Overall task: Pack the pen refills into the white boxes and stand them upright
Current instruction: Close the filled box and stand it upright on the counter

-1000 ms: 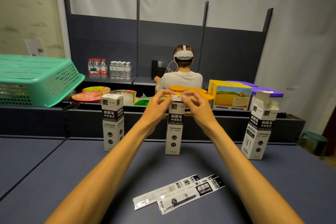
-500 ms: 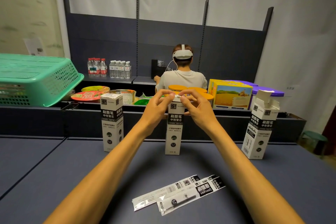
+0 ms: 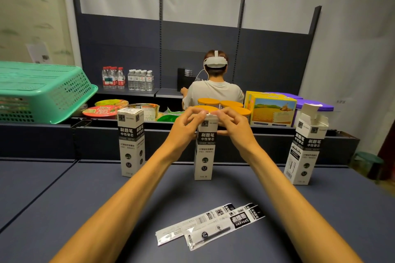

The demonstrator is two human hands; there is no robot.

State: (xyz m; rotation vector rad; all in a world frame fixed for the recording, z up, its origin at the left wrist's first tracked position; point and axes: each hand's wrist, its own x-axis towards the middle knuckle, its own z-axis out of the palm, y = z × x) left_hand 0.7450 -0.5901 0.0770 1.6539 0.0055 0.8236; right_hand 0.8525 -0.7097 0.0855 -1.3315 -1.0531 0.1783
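Both hands were at the top of the middle white box (image 3: pixel 204 151), which stood upright on the dark surface (image 3: pixel 64 198). The left hand (image 3: pixel 185 126) had its fingers curled in at the box's top left corner, and the right hand (image 3: pixel 234 126) pinched the top flap from the other side; compared with a second before, the fingers had closed lower over the lid, and the flap that had stuck up between them now lay nearly flat. The box itself had not shifted. The left white box (image 3: pixel 130 142) stood closed and upright where it had been, and the right white box (image 3: pixel 305 147) kept its slight lean with its lid flap raised open. Two packets of pen refills (image 3: pixel 210 225) lay flat and overlapping on the surface nearer the camera, unmoved. Beyond the boxes a person wearing a headset (image 3: pixel 214 92) sat with their back turned, and a green basket (image 3: pixel 42 92) rested at the far left.
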